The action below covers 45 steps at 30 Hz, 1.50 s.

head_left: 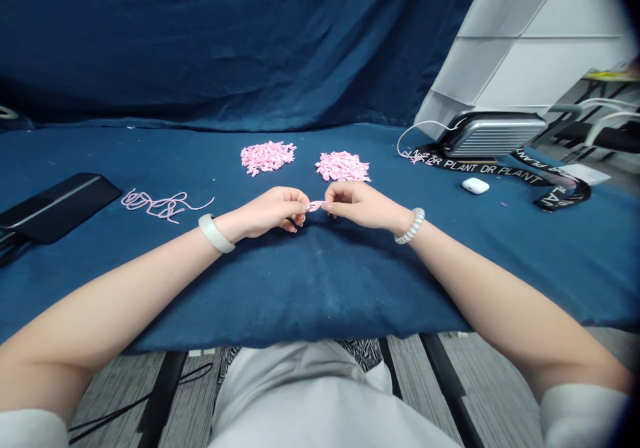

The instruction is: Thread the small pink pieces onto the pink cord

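Observation:
Between my two hands stretches a short pink cord (315,206), looped or knotted in the middle; its exact form is too small to tell. My left hand (280,209) pinches one end between thumb and forefinger, the other fingers curled. At the opposite end, the thumb and forefinger of my right hand (354,204) are closed on it. Both hands hover just above the blue cloth near the table's middle. Beyond them lie two heaps of small pink pieces, the left heap (267,157) and the right heap (343,167).
Loose pink cords (159,203) lie to the left, beside a black flat device (57,206). On the right are a ribbed silver case (495,136), a black lettered strap (467,166) and a white earbud case (475,185). The blue-covered table (320,288) ends in front of my lap.

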Available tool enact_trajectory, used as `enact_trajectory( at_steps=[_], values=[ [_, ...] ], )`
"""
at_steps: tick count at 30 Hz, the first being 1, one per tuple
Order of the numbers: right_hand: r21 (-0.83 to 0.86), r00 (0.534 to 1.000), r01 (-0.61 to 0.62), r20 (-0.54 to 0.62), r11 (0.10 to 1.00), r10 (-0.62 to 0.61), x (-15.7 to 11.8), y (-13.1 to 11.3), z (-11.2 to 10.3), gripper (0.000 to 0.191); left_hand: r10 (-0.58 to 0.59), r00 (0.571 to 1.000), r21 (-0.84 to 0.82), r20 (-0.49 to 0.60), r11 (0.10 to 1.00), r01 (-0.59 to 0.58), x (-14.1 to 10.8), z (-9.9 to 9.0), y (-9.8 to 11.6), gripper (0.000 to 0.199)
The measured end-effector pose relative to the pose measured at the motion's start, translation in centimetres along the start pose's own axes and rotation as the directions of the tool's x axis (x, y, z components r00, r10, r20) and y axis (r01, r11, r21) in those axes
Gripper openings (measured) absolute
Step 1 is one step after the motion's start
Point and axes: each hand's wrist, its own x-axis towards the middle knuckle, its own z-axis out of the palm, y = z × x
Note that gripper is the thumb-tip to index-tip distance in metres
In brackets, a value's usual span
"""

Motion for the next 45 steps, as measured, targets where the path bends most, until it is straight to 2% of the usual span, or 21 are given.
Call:
enact_trajectory(
  at_steps=[4, 7, 9, 12, 14, 19, 24, 26, 30, 33, 36, 38, 42, 45],
  values=[
    [-0.100, 0.999, 0.045, 0.025, 0.994, -0.043, -0.1, -0.2, 0.2, 0.023, -0.123, 0.974, 0.135, 0.189, 0.986, 0.098, -0.3, -1.2, 0.5, 0.013],
    [-0.133, 0.994, 0.065, 0.092, 0.989, -0.053, -0.2, -0.5, 0.5, 0.023, -0.202, 0.948, 0.213, 0.246, 0.965, 0.151, -0.4, -2.0, 0.8, 0.015],
    [-0.131, 0.992, 0.061, 0.116, 0.989, -0.046, -0.2, -0.7, 0.7, 0.023, -0.192, 0.957, 0.229, 0.218, 0.963, 0.141, -0.5, -2.1, 1.1, 0.024],
    [-0.087, 0.992, 0.027, 0.125, 0.996, -0.016, -0.2, -0.8, 0.9, 0.022, -0.117, 0.985, 0.197, 0.127, 0.976, 0.091, -0.7, -1.5, 1.4, 0.047],
    [-0.055, 0.992, 0.013, 0.126, 0.998, -0.006, -0.2, -0.7, 0.8, 0.022, -0.077, 0.992, 0.198, 0.101, 0.979, 0.056, -0.7, -0.8, 1.5, 0.051],
    [-0.011, 0.991, -0.020, 0.135, 1.000, 0.021, -0.1, -0.6, 0.5, 0.022, -0.017, 0.994, 0.203, 0.112, 0.979, -0.006, -0.5, 0.3, 1.0, 0.033],
    [0.118, 0.983, -0.078, 0.175, 0.990, 0.056, -0.1, -0.4, 0.0, 0.026, -0.088, 0.991, 0.194, 0.098, 0.979, 0.068, -0.4, 0.3, 0.6, 0.026],
    [0.198, 0.988, -0.080, 0.144, 0.977, 0.051, 0.0, -0.2, 0.1, 0.027, -0.082, 0.992, 0.156, 0.098, 0.986, 0.066, -0.4, 0.4, 0.5, 0.027],
    [0.385, 0.996, -0.083, -0.009, 0.919, 0.094, 0.3, 0.3, 0.8, 0.033, -0.009, 0.998, 0.000, 0.064, 1.000, 0.009, -0.5, 0.8, 0.4, 0.027],
    [0.483, 0.991, -0.105, -0.023, 0.869, 0.133, 0.4, 0.5, 1.4, 0.043, 0.031, 0.999, -0.045, 0.009, 0.999, -0.031, -0.3, 1.0, 0.2, 0.027],
    [0.533, 0.988, -0.118, -0.022, 0.838, 0.153, 0.4, 0.4, 1.9, 0.051, 0.069, 0.997, -0.020, -0.043, 0.997, -0.070, -0.2, 1.1, -0.1, 0.029],
    [0.506, 0.986, -0.107, -0.059, 0.856, 0.158, 0.3, 0.1, 2.0, 0.053, 0.092, 0.994, 0.015, -0.055, 0.996, -0.091, -0.1, 1.2, -0.3, 0.030],
    [0.316, 0.984, -0.071, -0.130, 0.946, 0.118, 0.2, -0.4, 2.1, 0.047, 0.124, 0.992, 0.092, -0.033, 0.988, -0.120, -0.2, 1.5, -0.4, 0.032],
    [0.226, 0.981, -0.047, -0.171, 0.973, 0.087, 0.1, -0.5, 1.9, 0.042, 0.122, 0.992, 0.104, -0.019, 0.987, -0.120, -0.3, 1.6, -0.5, 0.032]
  ],
)
